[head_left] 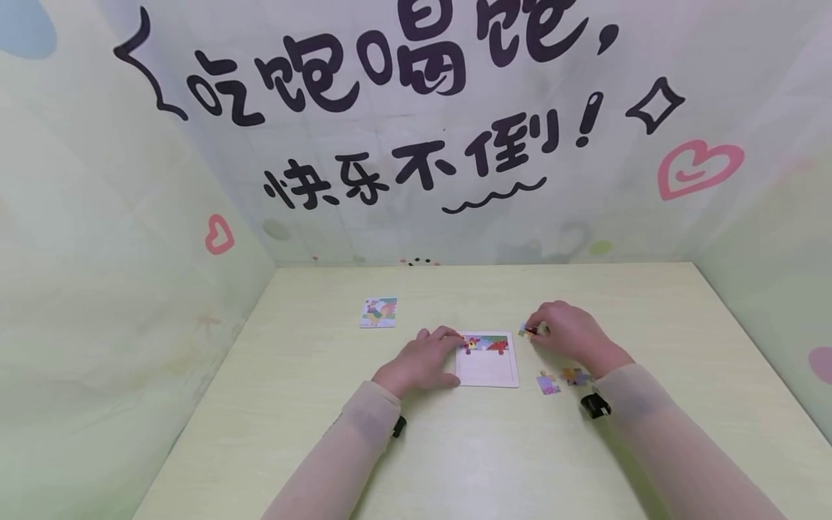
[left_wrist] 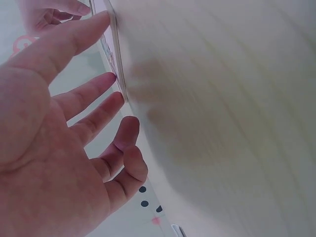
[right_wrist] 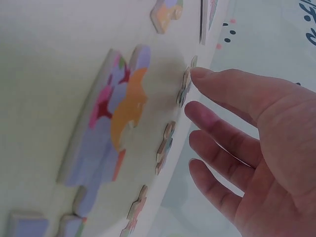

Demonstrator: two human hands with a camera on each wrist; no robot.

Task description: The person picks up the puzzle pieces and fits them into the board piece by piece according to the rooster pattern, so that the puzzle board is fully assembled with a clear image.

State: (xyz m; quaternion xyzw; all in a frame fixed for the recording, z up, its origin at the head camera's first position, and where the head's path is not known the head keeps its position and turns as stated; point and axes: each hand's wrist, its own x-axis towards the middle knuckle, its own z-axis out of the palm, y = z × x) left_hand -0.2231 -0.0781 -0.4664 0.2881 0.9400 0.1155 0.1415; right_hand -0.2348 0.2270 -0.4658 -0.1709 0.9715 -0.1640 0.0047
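Note:
A white puzzle tray (head_left: 487, 370) lies on the table, with a colourful strip of joined pieces (head_left: 486, 343) along its far side. My left hand (head_left: 422, 363) is at its left side, thumb near the front corner and fingertips near the far one; in the left wrist view the hand (left_wrist: 54, 133) has its thumb and two fingers against the tray's edge (left_wrist: 117, 54). My right hand (head_left: 568, 334) is over small pieces (head_left: 523, 331) right of the tray. The right wrist view shows that hand (right_wrist: 252, 133) with thumb and forefinger apart beside a piece (right_wrist: 182, 86).
More loose pieces (head_left: 548, 383) lie right of the tray, some nearer my right wrist (head_left: 575, 376). A picture card (head_left: 378, 313) lies at the back left. Printed cloth walls (head_left: 403, 238) stand behind the table (head_left: 468, 455) and at both sides.

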